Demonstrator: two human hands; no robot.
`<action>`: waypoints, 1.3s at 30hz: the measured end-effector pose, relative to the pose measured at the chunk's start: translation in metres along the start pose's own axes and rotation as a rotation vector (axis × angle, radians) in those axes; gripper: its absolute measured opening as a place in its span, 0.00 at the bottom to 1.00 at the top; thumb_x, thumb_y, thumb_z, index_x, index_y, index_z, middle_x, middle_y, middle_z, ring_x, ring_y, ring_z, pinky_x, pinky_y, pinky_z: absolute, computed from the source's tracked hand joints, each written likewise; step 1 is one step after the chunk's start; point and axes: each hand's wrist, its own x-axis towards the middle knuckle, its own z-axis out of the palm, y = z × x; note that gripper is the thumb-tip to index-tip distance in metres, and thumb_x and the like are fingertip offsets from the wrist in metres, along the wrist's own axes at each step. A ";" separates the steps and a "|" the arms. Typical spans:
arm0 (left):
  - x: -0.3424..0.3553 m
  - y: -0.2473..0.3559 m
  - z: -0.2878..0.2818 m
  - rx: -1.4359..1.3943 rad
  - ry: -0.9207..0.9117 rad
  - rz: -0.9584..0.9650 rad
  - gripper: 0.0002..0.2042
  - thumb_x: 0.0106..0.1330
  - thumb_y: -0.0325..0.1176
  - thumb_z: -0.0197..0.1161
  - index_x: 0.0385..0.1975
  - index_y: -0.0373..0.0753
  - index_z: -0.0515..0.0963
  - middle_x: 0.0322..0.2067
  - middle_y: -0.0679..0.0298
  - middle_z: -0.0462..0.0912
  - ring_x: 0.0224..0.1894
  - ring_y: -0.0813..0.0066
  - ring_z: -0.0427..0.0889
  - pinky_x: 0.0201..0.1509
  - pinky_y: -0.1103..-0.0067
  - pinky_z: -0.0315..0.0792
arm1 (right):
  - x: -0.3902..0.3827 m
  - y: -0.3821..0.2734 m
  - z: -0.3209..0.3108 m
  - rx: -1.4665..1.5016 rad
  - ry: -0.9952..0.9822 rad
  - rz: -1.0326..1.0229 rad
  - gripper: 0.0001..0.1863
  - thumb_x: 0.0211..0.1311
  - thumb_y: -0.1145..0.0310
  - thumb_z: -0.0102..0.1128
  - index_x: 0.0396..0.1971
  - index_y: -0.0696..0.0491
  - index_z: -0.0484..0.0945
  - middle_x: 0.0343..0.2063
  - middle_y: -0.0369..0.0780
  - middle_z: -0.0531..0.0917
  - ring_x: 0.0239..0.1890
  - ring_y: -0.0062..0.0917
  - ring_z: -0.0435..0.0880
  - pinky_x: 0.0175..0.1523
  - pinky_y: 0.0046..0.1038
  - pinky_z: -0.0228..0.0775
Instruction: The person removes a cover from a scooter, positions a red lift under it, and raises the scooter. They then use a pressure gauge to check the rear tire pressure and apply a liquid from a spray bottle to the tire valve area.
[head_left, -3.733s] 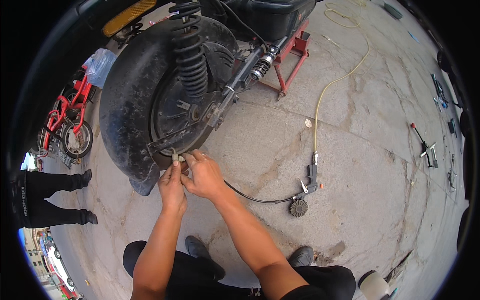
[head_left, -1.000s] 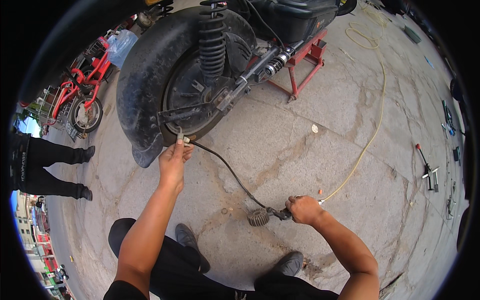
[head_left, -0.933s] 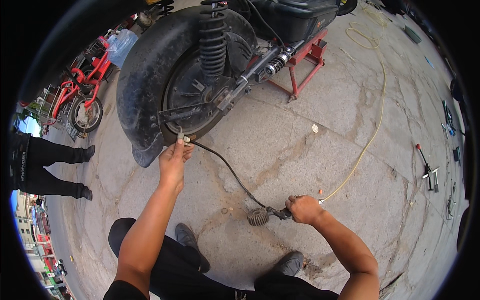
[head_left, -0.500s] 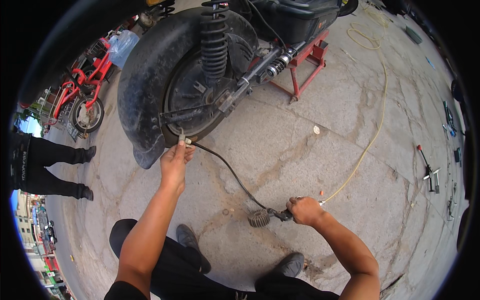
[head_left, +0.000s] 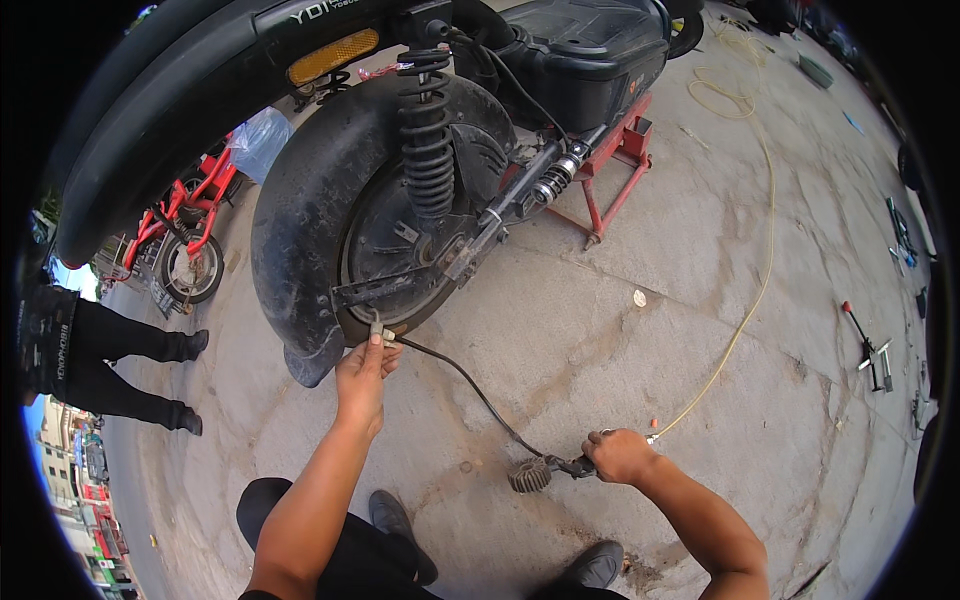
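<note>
My left hand (head_left: 362, 388) pinches a pale air chuck (head_left: 378, 332) against the lower rim of a scooter's rear wheel (head_left: 400, 262), where a short bent valve stem shows. From the chuck a black hose (head_left: 468, 378) runs down to a tire inflator (head_left: 572, 466), which my right hand (head_left: 624, 456) grips low over the ground. A round, ribbed gauge (head_left: 530, 475) hangs at the inflator's front, its dial out of sight. Behind my right fist a thin yellow air line (head_left: 736, 335) joins the inflator.
Over the wheel curves a black fender (head_left: 300, 225), beside a coil shock absorber (head_left: 428, 140). A red stand (head_left: 632, 185) props the scooter. Tools (head_left: 875, 358) lie on the concrete at right. A person in black (head_left: 130, 345) stands at left, near a red bike (head_left: 190, 240).
The view has tilted upward, so more of the scooter's rear shows and everything sits lower in the picture. Both hands keep their holds on the chuck and the inflator.
</note>
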 end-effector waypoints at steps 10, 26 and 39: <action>0.002 -0.001 -0.005 0.030 -0.003 0.022 0.19 0.77 0.46 0.56 0.41 0.32 0.81 0.39 0.60 0.86 0.42 0.76 0.82 0.50 0.79 0.75 | 0.007 0.007 0.002 0.009 0.015 -0.019 0.13 0.57 0.67 0.56 0.39 0.56 0.80 0.40 0.46 0.84 0.38 0.42 0.87 0.44 0.40 0.80; 0.008 -0.006 -0.006 -0.001 -0.031 0.033 0.18 0.76 0.46 0.58 0.42 0.34 0.82 0.38 0.62 0.87 0.41 0.80 0.82 0.49 0.82 0.74 | -0.037 0.061 -0.096 1.389 -0.060 0.322 0.14 0.61 0.74 0.61 0.46 0.59 0.83 0.23 0.39 0.83 0.21 0.19 0.77 0.25 0.24 0.69; 0.007 -0.006 -0.005 0.032 -0.013 0.033 0.18 0.75 0.47 0.58 0.40 0.36 0.83 0.37 0.64 0.87 0.39 0.82 0.80 0.48 0.83 0.72 | -0.046 0.059 -0.089 1.578 0.107 0.300 0.12 0.64 0.66 0.62 0.36 0.61 0.82 0.19 0.38 0.77 0.16 0.18 0.71 0.21 0.24 0.64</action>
